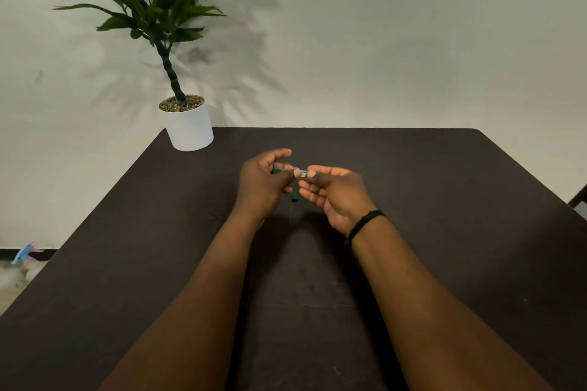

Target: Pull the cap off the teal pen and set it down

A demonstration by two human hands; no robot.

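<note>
From the head view we see our left hand (pixel 265 182) and right hand (pixel 330 192) meeting above the dark tabletop (pixel 444 200). Both pinch a small teal piece (pixel 303 173) between thumb and fingertips; its pale face carries marks too small for us to read. A teal block (pixel 294 198) hangs just below on a thin thread. A potted plant (pixel 189 123) stands at the far left corner.

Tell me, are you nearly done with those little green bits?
Hard to say. One green bit hangs on a thin thread below the hands. The left hand and right hand together pinch another bit, too small to make out. No spare bits show on the table.
</note>
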